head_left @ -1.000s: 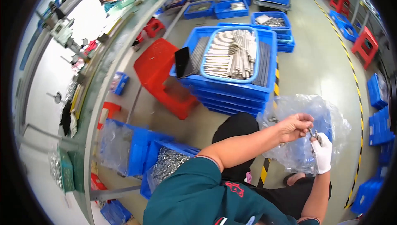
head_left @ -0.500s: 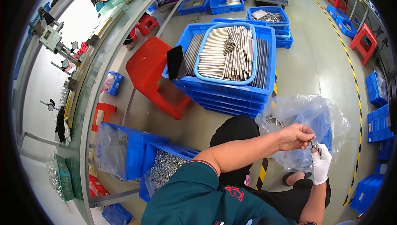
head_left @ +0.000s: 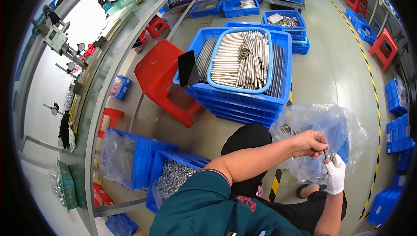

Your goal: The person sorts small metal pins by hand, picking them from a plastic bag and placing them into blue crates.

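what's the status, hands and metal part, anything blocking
Left hand pinching small metal part. Gloved right hand close by, grip unclear. Clear plastic beyond, not between them.

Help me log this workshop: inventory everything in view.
Thin metal piece: at least one, grey, lower right
Crate stack: one, blue, centre
Tray: one, light blue, on crate stack
Metal rods: many, silver, in tray
Dark rods: many, grey, beside tray
Smartphone: one, black, crate stack's left edge
Plastic bags: several, clear, both sides
Metal fittings: many, silver, lower left
Other bins: many, blue, throughout
Plastic stools: several, red, both sides
Workbench: one, greenish, left
Dial gauges: several, dark, at workbench
Floor tape: two strips, black-yellow, centre and right
Co-worker: one, green-shirted, upper left
Shirt: one, green, bottom
Left hand: one, bare, lower right
Right hand: one, white-gloved, lower right
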`<action>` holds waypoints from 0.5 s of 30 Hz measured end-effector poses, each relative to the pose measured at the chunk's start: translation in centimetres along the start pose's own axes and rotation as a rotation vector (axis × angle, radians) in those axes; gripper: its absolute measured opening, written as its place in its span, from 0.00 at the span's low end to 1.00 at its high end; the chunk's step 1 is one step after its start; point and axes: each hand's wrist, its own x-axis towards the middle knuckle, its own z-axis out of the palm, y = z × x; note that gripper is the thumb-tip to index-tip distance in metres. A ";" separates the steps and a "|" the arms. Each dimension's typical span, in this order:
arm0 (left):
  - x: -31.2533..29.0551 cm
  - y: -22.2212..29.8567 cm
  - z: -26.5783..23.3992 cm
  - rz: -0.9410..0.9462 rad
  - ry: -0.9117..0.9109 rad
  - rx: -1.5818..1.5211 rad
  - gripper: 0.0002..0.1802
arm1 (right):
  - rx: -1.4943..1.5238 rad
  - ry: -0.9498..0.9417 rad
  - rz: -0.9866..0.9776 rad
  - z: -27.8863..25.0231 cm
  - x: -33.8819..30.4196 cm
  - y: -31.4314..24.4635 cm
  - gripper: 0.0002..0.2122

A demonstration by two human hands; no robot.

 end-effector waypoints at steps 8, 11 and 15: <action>0.3 -0.6 0.6 0.034 0.056 0.052 0.08 | -0.111 0.101 -0.206 -0.3 0.6 1.5 0.04; 0.1 -0.7 1.1 0.267 0.142 0.428 0.09 | -0.108 0.068 -0.191 -0.3 0.7 1.2 0.04; -0.5 -0.5 1.2 0.277 0.172 0.600 0.07 | -0.107 0.028 -0.104 -0.5 0.4 1.1 0.05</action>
